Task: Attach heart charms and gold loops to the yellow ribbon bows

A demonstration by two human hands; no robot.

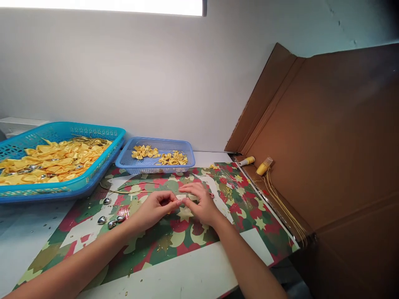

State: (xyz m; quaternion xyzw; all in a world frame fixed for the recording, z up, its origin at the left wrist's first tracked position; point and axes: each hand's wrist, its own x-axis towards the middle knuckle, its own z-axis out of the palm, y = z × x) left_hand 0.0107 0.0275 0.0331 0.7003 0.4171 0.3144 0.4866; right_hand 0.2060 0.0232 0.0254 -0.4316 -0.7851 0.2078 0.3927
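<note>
Over the patterned sheet, my left hand (158, 209) has its thumb and fingers pressed together on something too small to make out. My right hand (201, 204) meets it at the thumb tips, its fingers bent towards the left hand; what it grips, if anything, is hidden. A sliver of yellow shows under the fingertips. Silver heart-shaped pieces (102, 220) lie left of my left hand. Thin gold wires (131, 192) are spread on the sheet behind that hand.
A turquoise basket (90, 176) full of yellow ribbon bows stands left. Behind my hands, a blue basket (156, 169) holds two yellow piles. Yellow spools (264, 167) and gold cords (282, 205) lie right, beside a tall cardboard panel (336, 137). A patterned sheet (149, 249) covers the table.
</note>
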